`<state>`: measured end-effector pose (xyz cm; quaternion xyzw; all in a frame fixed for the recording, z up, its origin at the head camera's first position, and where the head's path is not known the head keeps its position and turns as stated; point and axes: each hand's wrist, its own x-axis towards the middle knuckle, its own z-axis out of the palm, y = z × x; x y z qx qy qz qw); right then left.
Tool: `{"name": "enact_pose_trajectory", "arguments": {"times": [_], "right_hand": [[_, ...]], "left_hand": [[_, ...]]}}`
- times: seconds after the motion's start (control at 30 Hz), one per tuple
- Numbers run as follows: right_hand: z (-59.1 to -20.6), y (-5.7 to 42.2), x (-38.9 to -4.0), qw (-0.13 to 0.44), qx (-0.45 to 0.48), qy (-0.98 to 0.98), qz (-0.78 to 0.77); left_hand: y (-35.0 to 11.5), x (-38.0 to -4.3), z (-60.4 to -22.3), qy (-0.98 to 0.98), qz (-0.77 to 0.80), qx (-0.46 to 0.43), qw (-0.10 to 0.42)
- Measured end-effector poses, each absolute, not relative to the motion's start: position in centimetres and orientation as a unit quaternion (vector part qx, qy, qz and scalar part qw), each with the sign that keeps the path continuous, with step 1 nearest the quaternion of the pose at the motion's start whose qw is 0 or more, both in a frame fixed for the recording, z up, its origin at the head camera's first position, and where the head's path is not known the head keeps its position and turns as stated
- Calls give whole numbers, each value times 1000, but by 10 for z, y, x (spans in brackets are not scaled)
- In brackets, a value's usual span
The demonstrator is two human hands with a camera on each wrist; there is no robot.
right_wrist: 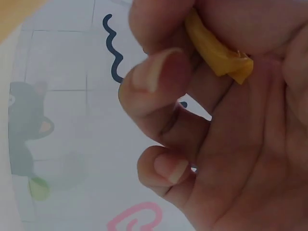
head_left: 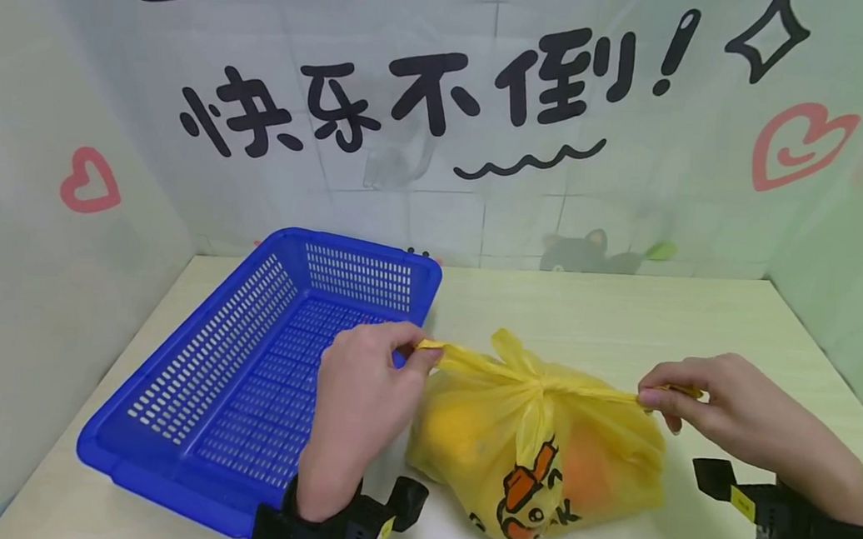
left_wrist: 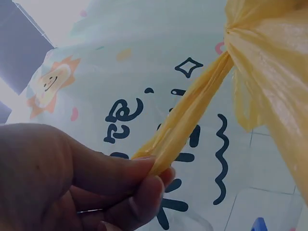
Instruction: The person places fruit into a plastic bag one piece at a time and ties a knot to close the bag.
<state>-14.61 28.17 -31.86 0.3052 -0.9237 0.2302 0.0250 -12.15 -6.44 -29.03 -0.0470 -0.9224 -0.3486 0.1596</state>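
A yellow plastic bag (head_left: 539, 444) with a printed duck face lies full on the table, its neck gathered into a knot at the top. Yellow and orange shapes show through the thin plastic. My left hand (head_left: 370, 399) pinches one twisted end of the bag between thumb and fingers; the left wrist view shows that stretched strip (left_wrist: 192, 110) running up to the knot. On the other side my right hand (head_left: 730, 407) pinches the opposite end, pulled taut. In the right wrist view a short yellow tip (right_wrist: 219, 53) sticks out between the fingers.
A blue perforated plastic basket (head_left: 176, 485) stands left of the bag, partly behind my left hand. The pale wooden table (head_left: 698, 322) meets a printed backdrop (head_left: 435, 220) at the back and side walls left and right.
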Motion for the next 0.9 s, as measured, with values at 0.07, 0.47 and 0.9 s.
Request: {"name": "enact_pose_trajectory", "arguments": {"times": [0.07,0.47,0.9], "right_hand": [[-320,285,-148,19,300,-925,233],[-331,297,-161,-42,290,-908,299],[-338,301,-173,-62,250,-909,327]], "left_hand": [[-68,-121,-289,-934,-333,-37,126],[-85,-117,-286,-965,-247,-76,-34],[-97,-117,-290,-959,-236,-92,-128]]}}
